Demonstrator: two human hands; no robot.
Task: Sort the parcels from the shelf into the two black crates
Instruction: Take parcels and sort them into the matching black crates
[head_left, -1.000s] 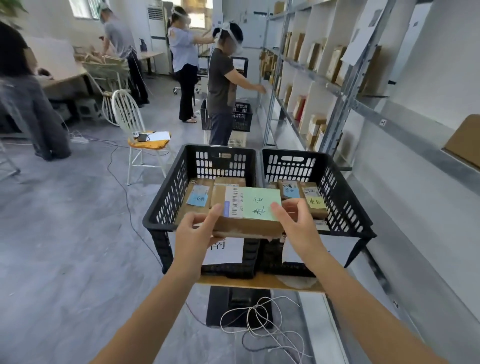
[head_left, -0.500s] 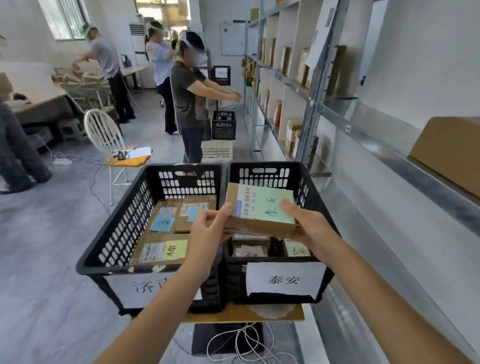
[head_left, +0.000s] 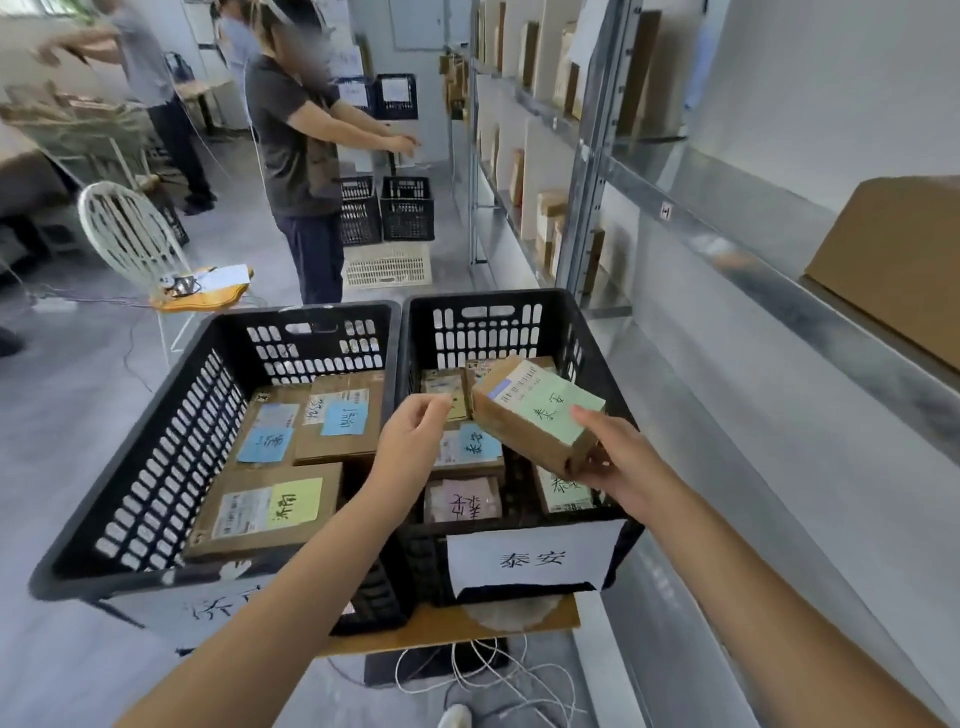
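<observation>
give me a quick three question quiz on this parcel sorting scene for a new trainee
1. Fill in: the two rear cardboard parcels in the left black plastic crate carry ___ sticky labels.
2. The brown cardboard parcel with the green label is held over: A the left crate, B the right black plastic crate, C neither.
3. True or false: the left hand grips that parcel.
Key: 1 blue; 2 B; 3 false, only the right hand grips it.
</observation>
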